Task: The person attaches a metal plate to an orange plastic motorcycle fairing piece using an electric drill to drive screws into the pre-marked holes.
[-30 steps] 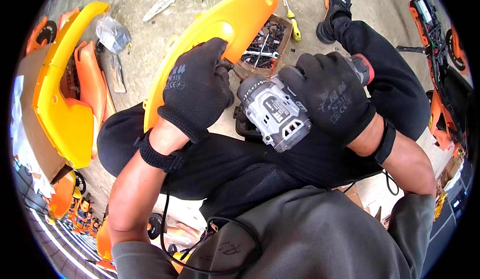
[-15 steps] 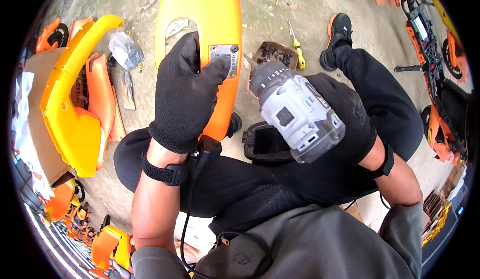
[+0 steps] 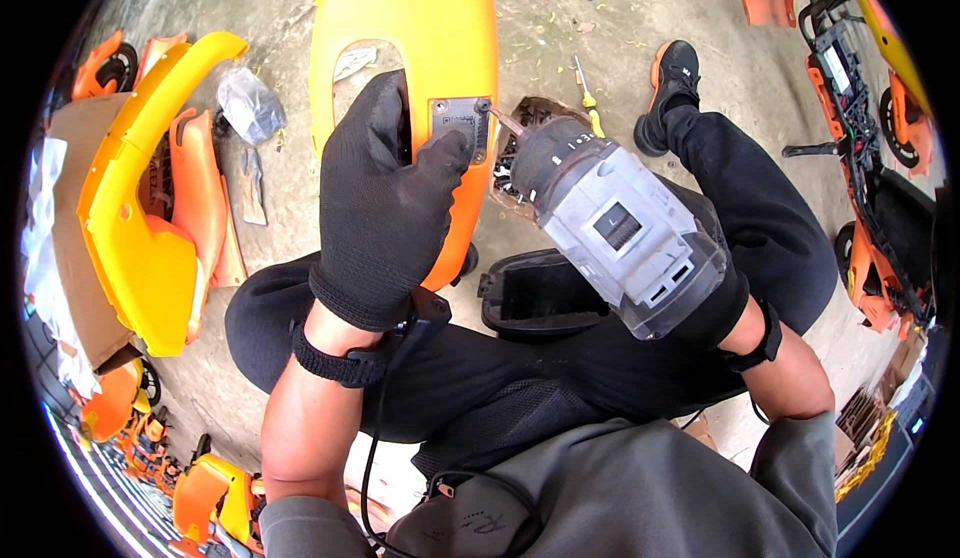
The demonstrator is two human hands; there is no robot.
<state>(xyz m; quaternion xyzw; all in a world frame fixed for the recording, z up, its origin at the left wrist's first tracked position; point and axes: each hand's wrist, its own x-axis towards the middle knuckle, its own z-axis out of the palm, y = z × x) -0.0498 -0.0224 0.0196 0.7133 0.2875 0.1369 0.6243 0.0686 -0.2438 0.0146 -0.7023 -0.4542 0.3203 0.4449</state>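
The gloved fingers of the left hand (image 3: 385,208) are wrapped around the edge of an orange-yellow body panel (image 3: 415,48), the thumb pressed beside a small grey plate (image 3: 462,123). The right hand (image 3: 715,303), largely hidden, is closed on a grey cordless drill (image 3: 615,228), whose bit is set at the plate's corner. The panel is stood on concrete between the legs, a black tray (image 3: 540,298) just beside it.

Body panel (image 3: 420,28): glossy, smooth orange-yellow plastic.
Small plate (image 3: 461,121) on the panel: dull grey metal, matt.
Cordless drill (image 3: 620,233): matt grey plastic casing, darker metal chuck at the nose.
Left hand (image 3: 385,203): black woven cloth glove, matt.
Floor (image 3: 590,8): rough, pale concrete, dusty.
Trousers (image 3: 760,218): matt black cloth.
Bag (image 3: 250,106): crinkled clear plastic film.
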